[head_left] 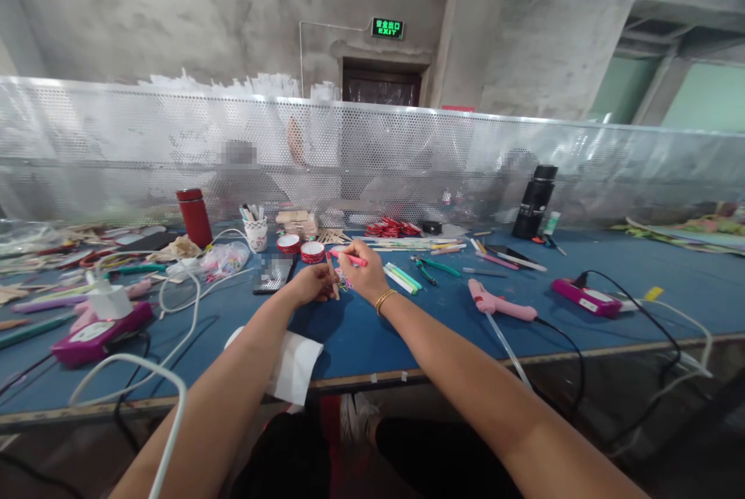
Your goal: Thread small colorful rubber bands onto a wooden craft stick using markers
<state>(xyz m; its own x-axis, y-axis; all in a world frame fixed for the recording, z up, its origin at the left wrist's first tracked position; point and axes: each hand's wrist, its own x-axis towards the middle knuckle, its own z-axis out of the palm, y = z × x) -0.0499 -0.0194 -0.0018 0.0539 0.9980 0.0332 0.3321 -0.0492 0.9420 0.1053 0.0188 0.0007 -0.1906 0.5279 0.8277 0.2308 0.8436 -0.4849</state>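
My left hand (314, 284) is closed around a thin wooden craft stick (334, 282), held upright just above the blue table (361, 351). In my right hand (364, 272) is a pink marker (356, 258), its tip pointing left toward the top of the stick. Small colourful bits (344, 279) lie between the two hands, partly hidden by them. A phone (273, 274) rests left of my left hand, and two red-rimmed tape rolls (313, 252) stand just behind the hands. White and green sticks (403, 278) lie right of my right hand.
A pink glue gun (500, 303) and a purple power strip (585, 298) lie at right. Pliers (424, 271), a black bottle (534, 204) and a red flask (194, 217) stand or lie farther back. White cables (195, 328) loop across the left. A perforated metal screen (396, 165) borders the table.
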